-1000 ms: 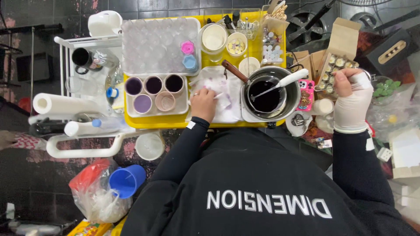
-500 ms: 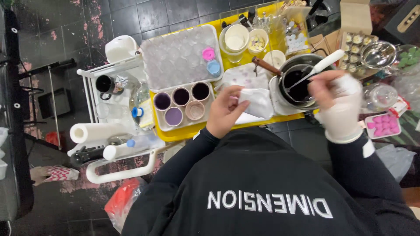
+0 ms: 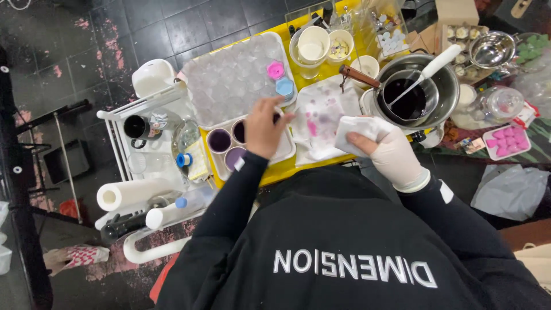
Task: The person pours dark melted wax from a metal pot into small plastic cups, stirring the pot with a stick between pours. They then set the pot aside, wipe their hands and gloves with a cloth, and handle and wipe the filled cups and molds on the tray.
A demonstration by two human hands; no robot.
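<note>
The gloved right hand has left the dark pot; its fingers now clutch a white tissue. The bare left hand, fingers curled, grip unclear, has moved onto the cup tray at the counter's near edge.

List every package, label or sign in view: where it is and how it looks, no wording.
Cardboard box: top right, brown, flaps open, small round items inside.
Pink tray: right edge, clear rectangular pack of pink pieces.
Plastic bag: lower right, grey, crumpled.
Checked bag: floor, lower left, red and white.
Lettering: back of the black top, white, mirrored.
No screens.
</note>
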